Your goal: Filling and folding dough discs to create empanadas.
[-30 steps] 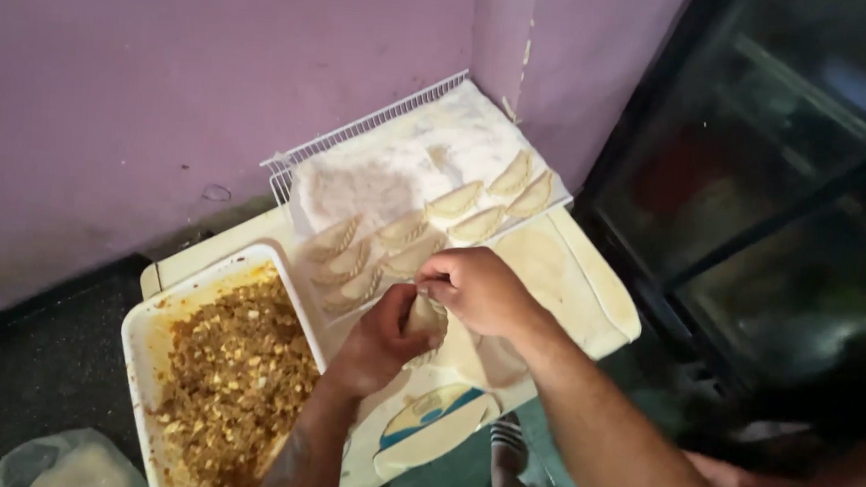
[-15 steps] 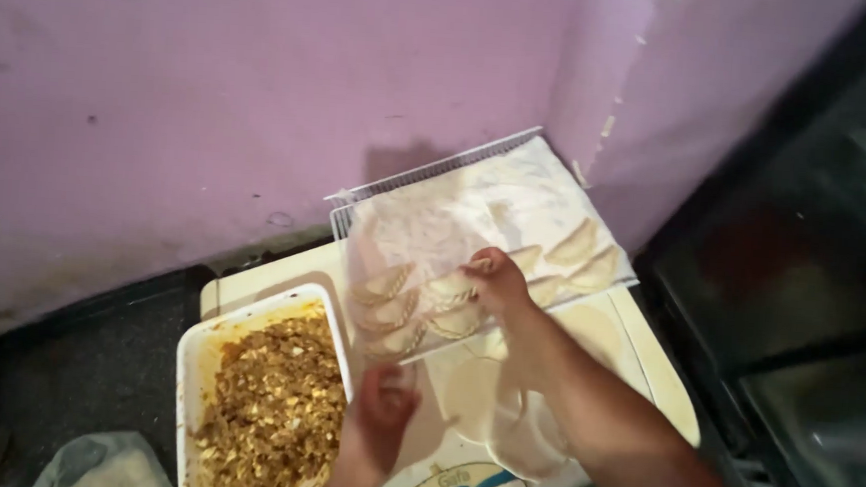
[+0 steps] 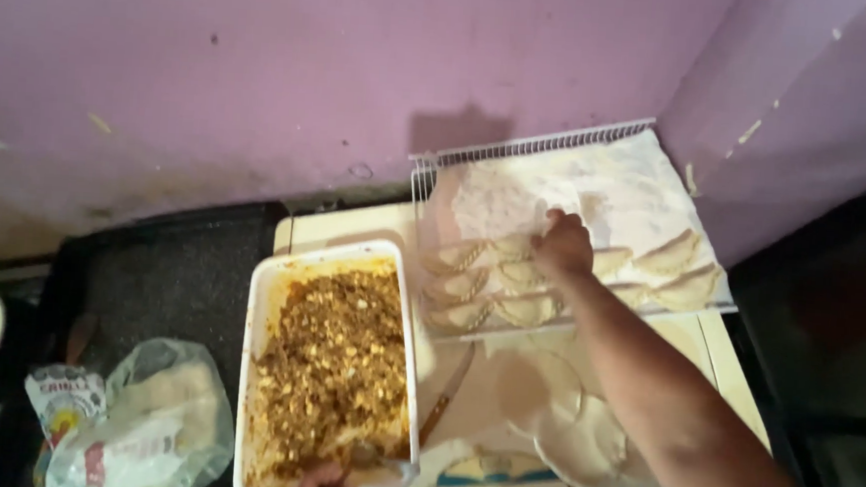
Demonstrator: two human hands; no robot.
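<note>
Right hand [image 3: 563,243] rests fingers-down on the white wire tray [image 3: 529,147] — among the folded pastries [image 3: 496,277], touching 1; cannot tell whether its grip is clenched on it or released. The tray is floured, set against the purple wall, with more folded pastries [image 3: 677,263] at its right end. Left hand [image 3: 323,486] sits at the near edge of the white rectangular tub [image 3: 260,313] — mostly out of view, grip cannot be told. The tub holds crumbly brown filling [image 3: 330,368]. Flat dough rounds [image 3: 562,422] lie on the table [image 3: 334,225] near the tray.
</note>
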